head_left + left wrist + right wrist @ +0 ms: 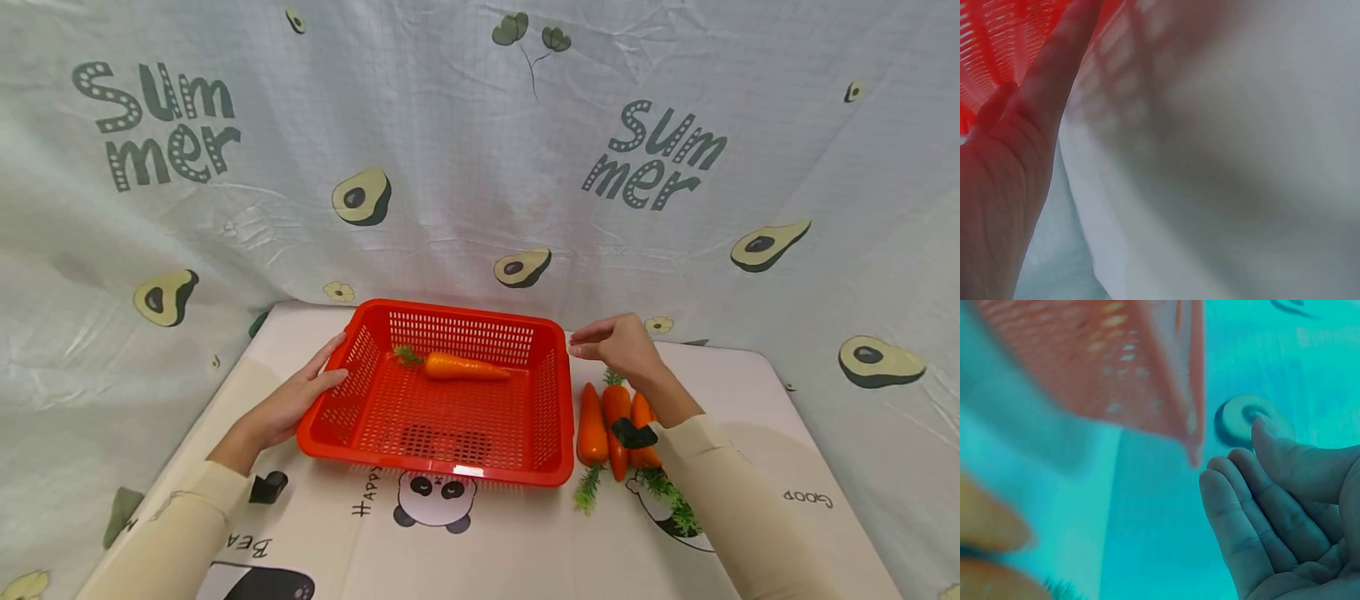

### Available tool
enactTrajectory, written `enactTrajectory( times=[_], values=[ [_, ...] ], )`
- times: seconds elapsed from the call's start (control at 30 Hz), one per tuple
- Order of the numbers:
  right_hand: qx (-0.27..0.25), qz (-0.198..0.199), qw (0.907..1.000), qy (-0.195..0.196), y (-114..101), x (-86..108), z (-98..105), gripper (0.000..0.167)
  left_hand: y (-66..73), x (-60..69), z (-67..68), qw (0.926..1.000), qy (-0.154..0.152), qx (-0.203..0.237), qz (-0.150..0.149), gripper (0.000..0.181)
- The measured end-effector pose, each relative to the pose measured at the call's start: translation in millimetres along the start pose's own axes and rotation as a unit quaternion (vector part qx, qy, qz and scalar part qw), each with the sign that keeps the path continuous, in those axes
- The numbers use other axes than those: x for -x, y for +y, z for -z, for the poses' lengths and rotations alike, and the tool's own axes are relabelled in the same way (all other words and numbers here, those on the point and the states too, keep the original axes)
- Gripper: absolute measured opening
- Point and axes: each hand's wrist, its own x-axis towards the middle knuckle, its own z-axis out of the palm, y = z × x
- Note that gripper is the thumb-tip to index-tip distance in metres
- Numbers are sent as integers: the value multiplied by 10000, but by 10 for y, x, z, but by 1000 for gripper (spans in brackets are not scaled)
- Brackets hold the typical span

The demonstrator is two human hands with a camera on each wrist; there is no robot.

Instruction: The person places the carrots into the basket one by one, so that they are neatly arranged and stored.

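Observation:
A red perforated plastic basket (438, 472) stands on the table, and one orange carrot (465, 367) with a green top lies inside it. At the basket's left side, my left hand (296, 396) holds the rim, thumb over it and fingers along the outside wall. In the left wrist view, the long fingers of the left hand (1022, 144) run up beside the red mesh. My right hand (626, 346) is held just off the basket's right rim, fingers loosely bent and nothing in them. The right wrist view shows a gap between the right hand (1279, 519) and the basket (1104, 381).
Several more carrots (592, 429) with green tops lie to the right of the basket, partly hidden under my right forearm. The table (525, 546) has a pale cloth with panda prints. Behind it hangs a curtain (450, 125) printed with avocados.

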Motion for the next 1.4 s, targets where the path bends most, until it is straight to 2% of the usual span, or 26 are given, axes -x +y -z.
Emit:
enactTrajectory(
  times=[0.2, 0.37, 0.6, 0.8, 1.0, 1.13, 1.3, 1.4],
  values=[
    [222, -100, 9997, 101, 375, 190, 196, 33, -7, -14, -20, 10000, 28, -23, 1, 74],
    [467, -223, 9981, 331, 657, 346, 323, 35, -12, -27, -29, 10000, 43, -5, -27, 74],
    [514, -832, 9943, 419, 995, 584, 440, 50, -5, -21, -13, 10000, -15, 34, -3, 74],
    [459, -1305, 9894, 443, 1249, 775, 445, 63, -5, -30, 0, 10000, -32, 80, 6, 73],
    [274, -1583, 9866, 280, 1399, 929, 390, 72, -6, -13, -5, 9999, -52, 90, -57, 74],
    [328, -1636, 9855, 306, 1439, 972, 347, 76, -16, -14, -13, 9999, -38, 113, -73, 74],
    [585, -1700, 9830, 369, 1428, 961, 327, 69, -28, -18, -12, 10000, 6, 74, -30, 73],
    [492, -1733, 9829, 371, 1407, 927, 339, 61, -23, -27, 4, 10000, 39, 26, -31, 73]
  ],
)
